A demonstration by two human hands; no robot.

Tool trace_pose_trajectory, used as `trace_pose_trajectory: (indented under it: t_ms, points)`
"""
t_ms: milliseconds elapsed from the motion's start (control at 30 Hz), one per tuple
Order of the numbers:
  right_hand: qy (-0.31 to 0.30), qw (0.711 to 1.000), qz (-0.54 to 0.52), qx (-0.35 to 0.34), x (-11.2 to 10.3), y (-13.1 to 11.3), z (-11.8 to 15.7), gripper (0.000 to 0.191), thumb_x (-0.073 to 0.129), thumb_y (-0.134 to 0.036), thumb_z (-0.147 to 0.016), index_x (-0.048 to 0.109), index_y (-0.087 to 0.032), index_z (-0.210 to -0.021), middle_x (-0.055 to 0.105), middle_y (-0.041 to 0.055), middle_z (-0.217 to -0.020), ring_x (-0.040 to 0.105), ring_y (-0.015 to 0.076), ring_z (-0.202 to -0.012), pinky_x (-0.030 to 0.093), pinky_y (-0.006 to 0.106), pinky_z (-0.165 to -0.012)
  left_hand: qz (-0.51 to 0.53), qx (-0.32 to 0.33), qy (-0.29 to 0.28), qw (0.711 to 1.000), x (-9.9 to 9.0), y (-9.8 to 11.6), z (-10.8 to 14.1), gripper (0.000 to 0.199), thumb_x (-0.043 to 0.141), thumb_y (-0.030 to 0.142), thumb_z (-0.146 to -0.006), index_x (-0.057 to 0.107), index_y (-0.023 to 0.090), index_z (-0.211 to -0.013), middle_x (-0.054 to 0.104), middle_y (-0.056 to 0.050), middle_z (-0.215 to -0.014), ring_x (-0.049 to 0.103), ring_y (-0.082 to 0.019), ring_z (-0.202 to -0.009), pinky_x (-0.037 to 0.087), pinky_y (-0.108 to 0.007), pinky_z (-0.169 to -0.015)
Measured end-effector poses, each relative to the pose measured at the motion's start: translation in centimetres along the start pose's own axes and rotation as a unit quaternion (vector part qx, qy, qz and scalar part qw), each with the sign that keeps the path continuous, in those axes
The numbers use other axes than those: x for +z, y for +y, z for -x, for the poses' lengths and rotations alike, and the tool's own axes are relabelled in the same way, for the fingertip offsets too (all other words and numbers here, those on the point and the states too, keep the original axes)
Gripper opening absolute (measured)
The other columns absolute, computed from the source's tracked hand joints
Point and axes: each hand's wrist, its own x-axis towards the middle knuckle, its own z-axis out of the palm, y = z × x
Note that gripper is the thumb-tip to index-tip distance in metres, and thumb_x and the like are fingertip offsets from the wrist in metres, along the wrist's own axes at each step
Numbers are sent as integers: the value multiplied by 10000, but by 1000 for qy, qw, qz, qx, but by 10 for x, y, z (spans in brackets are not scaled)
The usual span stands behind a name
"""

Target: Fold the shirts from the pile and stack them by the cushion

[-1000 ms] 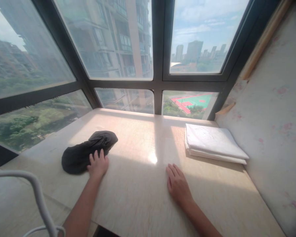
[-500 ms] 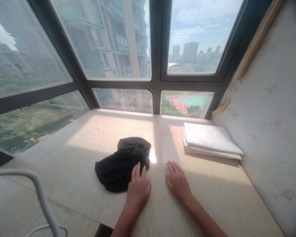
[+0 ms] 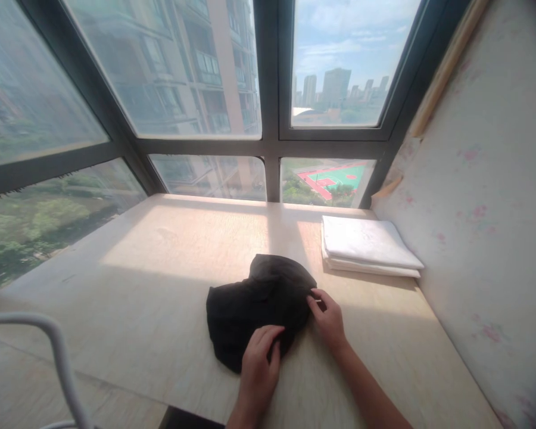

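Observation:
A black piece of cloth (image 3: 259,307), perhaps a garment, lies loosely rumpled on the pale wooden surface; its exact kind does not show. My right hand (image 3: 328,316) pinches the cloth's right edge between thumb and fingers. At its near edge, my left hand (image 3: 261,357) has curled fingers and thumb closed on the fabric, partly hiding it.
A stack of folded white cloth (image 3: 368,244) rests at the back right by the flowered wall (image 3: 482,238). Windows with dark frames (image 3: 270,143) border the wooden surface (image 3: 152,304). A grey-white curved tube (image 3: 60,351) rises at the lower left.
The black cloth has moved right and closer to me. My right hand went from lying flat on the surface to pinching its edge; my left hand's fingers have curled onto it. The view shifted slightly.

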Motion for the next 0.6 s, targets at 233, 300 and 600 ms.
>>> trace_pose_trajectory:
  t_ms: [233, 300, 600]
  points:
    - [36, 994, -84, 66, -8, -5, -9, 365, 524, -506, -926, 648, -193, -784, 602, 6, -646, 565, 157, -610, 480, 269, -592, 100, -222, 124, 962, -70, -12, -16, 339, 663, 441, -808, 708, 215, -1057, 728, -60, -987, 695, -234, -873, 593, -352, -767]
    - [-1, 997, -57, 51, -6, -3, -9, 325, 523, -467, -931, 667, -187, -849, 641, 27, -698, 598, 170, -638, 504, 284, -608, 90, -249, 163, 950, -77, -19, -20, 397, 591, 478, -843, 666, 195, -1112, 710, -70, -1005, 688, -232, -827, 595, -355, -693]
    - [-81, 967, 165, -176, 5, 1, 3, 466, 486, -156, -866, 606, -200, -1314, 640, 115, -1304, 580, 276, -1226, 456, 497, -1074, -271, -20, -25, 962, -21, -27, 2, 631, 502, 82, -769, 508, 147, -1397, 555, -134, -1283, 492, -294, -1211, 427, -490, -1078]
